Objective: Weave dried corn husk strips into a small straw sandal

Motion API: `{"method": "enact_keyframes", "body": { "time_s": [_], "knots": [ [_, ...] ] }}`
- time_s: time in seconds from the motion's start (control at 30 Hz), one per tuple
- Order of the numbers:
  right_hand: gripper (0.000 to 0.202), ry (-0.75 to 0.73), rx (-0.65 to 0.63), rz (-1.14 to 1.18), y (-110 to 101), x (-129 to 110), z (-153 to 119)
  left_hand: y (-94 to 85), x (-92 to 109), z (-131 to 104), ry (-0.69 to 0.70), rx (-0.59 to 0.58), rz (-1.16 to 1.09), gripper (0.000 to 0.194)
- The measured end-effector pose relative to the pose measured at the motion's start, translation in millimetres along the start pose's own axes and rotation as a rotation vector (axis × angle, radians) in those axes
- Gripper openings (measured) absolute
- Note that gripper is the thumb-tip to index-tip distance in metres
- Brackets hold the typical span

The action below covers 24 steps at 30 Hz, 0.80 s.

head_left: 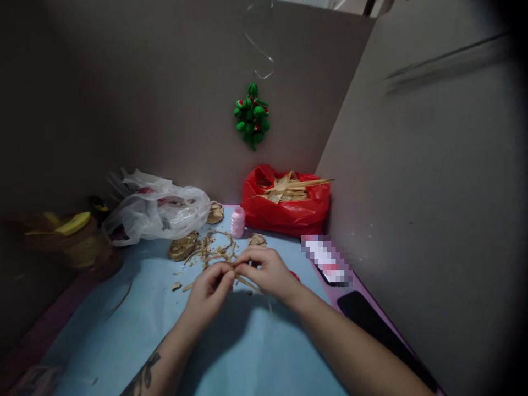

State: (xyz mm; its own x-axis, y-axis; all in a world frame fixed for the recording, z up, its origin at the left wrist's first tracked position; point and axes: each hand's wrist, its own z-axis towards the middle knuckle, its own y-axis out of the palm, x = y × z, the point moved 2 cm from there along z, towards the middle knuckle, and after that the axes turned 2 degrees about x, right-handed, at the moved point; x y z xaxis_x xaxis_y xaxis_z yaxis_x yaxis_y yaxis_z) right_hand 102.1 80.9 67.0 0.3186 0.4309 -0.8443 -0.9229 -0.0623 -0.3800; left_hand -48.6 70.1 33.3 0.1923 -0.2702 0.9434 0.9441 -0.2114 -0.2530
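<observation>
My left hand [209, 288] and my right hand [264, 268] meet over the middle of the blue table cover [256, 341]. Both are closed, thumbs and fingers pinching a braid of dried plant strips [225, 257] between them. Loose strip ends [247, 283] stick out below my right hand. Beyond the fingers, the braid curves away among tan scraps [202, 250]. A coiled braid [183, 246] lies to the left of these scraps, and a pink thread spool [238, 222] stands upright behind them. My fingers partly hide the pinched spot.
At the back right a red plastic bag [284, 214] holds dried strips [289, 188]. A clear plastic bag [173, 206] lies back left. Along the right edge are a phone [328, 261] and a dark flat object [371, 319]. Grey walls [185, 99] enclose the table; a green ornament [252, 116] hangs there.
</observation>
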Motion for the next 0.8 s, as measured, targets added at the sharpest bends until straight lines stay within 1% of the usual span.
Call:
{"method": "enact_keyframes", "body": {
  "time_s": [0.07, 0.17, 0.23, 0.27, 0.33, 0.47, 0.53, 0.6, 0.7, 0.8],
  "knots": [
    [0.01, 0.011, 0.0, 0.036, 8, -6, 16, -9.6, -4, 2, 0.0, 0.097, -0.046, 0.025],
    [0.011, 0.135, -0.009, 0.114, 18, -11, 35, -23.3, -8, 4, 0.008, 0.216, -0.093, 0.022],
    [0.007, 0.2, -0.024, 0.173, 23, -13, 45, -29.4, -10, 5, 0.007, 0.276, -0.11, 0.02],
    [0.003, 0.213, -0.03, 0.2, 26, -14, 48, -31.2, -10, 6, 0.002, 0.303, -0.111, 0.02],
    [0.006, 0.214, -0.03, 0.224, 33, -12, 54, -32.5, -11, 7, -0.016, 0.352, -0.106, 0.02],
    [0.011, 0.178, 0.0, 0.14, 47, -6, 65, -31.2, -10, 13, -0.04, 0.443, -0.139, 0.022],
    [0.013, 0.153, 0.019, 0.114, 48, -4, 71, -31.6, -6, 21, -0.044, 0.445, -0.138, 0.024],
    [0.013, 0.124, 0.058, 0.134, 42, -5, 79, -33.7, 3, 35, -0.042, 0.405, -0.086, 0.025],
    [0.012, 0.072, 0.165, 0.23, 22, -5, 90, -37.3, 22, 63, 0.024, 0.337, 0.059, 0.024],
    [0.011, 0.07, 0.29, 0.393, 3, 4, 98, -34.0, 36, 93, 0.121, 0.221, 0.179, 0.021]
  ]
}}
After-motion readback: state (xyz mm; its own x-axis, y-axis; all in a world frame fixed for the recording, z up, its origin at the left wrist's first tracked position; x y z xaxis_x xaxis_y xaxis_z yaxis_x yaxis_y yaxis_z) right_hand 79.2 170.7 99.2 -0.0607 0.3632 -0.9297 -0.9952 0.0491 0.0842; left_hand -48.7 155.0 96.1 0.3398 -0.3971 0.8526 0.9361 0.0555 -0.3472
